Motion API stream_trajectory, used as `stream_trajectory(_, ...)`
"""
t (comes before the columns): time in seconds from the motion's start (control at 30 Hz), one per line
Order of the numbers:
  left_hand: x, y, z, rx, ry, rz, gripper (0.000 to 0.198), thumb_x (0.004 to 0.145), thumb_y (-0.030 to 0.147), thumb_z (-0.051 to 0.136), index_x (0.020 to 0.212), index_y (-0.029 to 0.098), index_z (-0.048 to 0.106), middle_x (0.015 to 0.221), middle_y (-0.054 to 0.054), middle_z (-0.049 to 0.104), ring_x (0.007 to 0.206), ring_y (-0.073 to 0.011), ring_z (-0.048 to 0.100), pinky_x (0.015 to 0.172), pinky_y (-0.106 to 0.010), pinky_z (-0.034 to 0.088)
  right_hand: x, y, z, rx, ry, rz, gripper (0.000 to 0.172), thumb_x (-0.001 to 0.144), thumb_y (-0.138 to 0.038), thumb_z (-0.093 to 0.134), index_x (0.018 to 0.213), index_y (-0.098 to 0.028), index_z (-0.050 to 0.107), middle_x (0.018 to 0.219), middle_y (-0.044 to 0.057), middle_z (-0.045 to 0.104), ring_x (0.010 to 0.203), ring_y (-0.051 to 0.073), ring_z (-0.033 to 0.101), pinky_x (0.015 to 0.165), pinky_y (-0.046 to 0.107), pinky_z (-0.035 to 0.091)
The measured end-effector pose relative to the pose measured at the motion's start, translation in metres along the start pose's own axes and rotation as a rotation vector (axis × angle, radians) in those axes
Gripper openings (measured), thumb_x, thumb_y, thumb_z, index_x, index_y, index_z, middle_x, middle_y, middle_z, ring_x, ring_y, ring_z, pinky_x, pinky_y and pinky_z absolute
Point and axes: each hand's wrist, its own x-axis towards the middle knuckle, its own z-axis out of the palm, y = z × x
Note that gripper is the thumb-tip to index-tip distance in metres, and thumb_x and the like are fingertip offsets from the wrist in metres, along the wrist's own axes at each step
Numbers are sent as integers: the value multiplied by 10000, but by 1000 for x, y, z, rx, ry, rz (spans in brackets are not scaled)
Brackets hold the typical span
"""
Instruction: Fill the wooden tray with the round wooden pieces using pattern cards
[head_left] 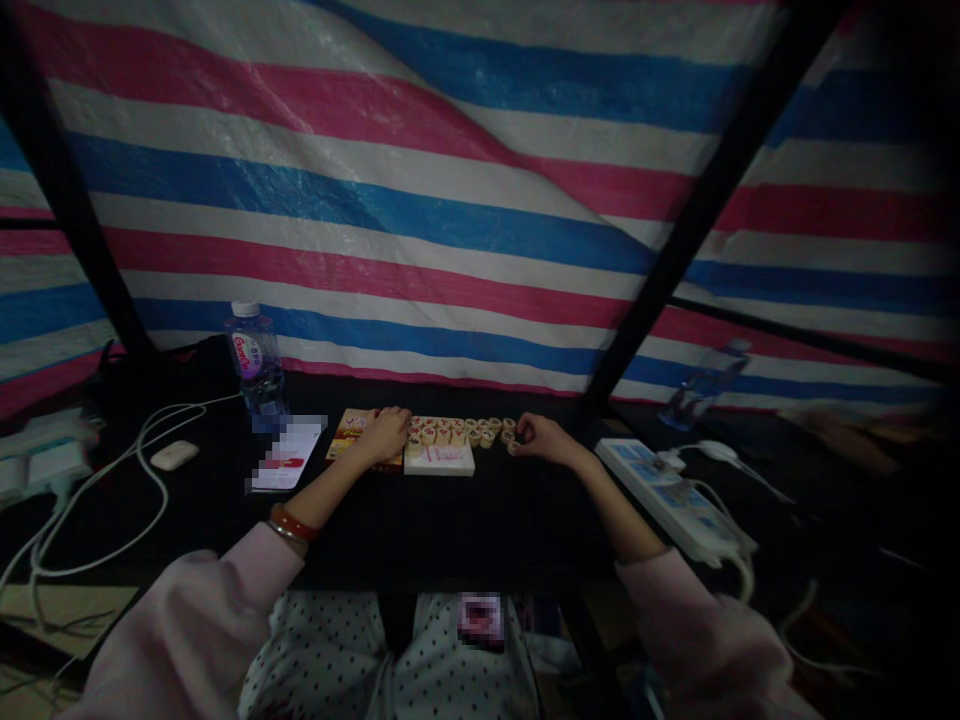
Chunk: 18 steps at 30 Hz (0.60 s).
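Round wooden Chinese chess pieces (pixel 442 433) with red and dark characters stand close together in rows on the black table. My right hand (pixel 546 440) pinches a Chinese chess piece (pixel 512 445) at the right end of the rows. At the left end, my left hand (pixel 386 437) bends over a printed yellow and red box (pixel 345 440), fingers together and curled down beside the pieces. Its fingertips are partly hidden, so what they grip, if anything, does not show. In front of the rows lies a white box (pixel 439 461) with pink marks.
Left of the boxes are a phone (pixel 289 455), a water bottle (pixel 257 365), a white earphone case (pixel 175 456) and loose white cables (pixel 161 500). A power strip (pixel 660 490) with plugs lies at right, near another bottle (pixel 703 385). Striped sheeting (pixel 420 200) hangs behind the table.
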Motion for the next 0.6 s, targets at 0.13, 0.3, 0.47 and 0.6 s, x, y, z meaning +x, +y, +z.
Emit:
stream_trajectory(0.13, 0, 0, 0, 5, 6, -3, 347, 928, 225, 279, 1148, 182, 545, 1157, -115, 606, 1116, -244, 521, 941, -420, 346, 0, 2, 5, -16, -61, -1, 228, 605, -237, 718, 772, -171, 577, 665, -24, 576, 601, 114, 526, 513, 202, 347)
stream_trajectory(0.3, 1, 0, 2, 11, -6, -7, 343, 927, 221, 282, 1144, 185, 545, 1154, -110, 608, 1112, -238, 524, 951, -419, 339, 2, 2, 10, -53, -68, -12, 126, 657, -239, 669, 731, -169, 595, 704, -8, 611, 628, 119, 547, 538, 208, 352)
stream_trajectory(0.47, 0, 0, 0, 12, -6, -1, 349, 931, 228, 274, 1148, 178, 544, 1166, -116, 602, 1116, -242, 521, 946, -423, 345, -2, -8, 8, -74, -31, 2, 113, 655, -235, 672, 726, -179, 605, 765, 1, 635, 688, 130, 567, 554, 205, 345)
stream_trajectory(0.6, 0, 1, -1, 11, -4, -4, 344, 928, 219, 285, 1151, 175, 544, 1169, -117, 603, 1122, -241, 518, 946, -419, 345, -4, -12, 6, -58, 4, 3, 93, 649, -189, 648, 707, -174, 578, 732, 1, 617, 658, 125, 555, 557, 207, 352)
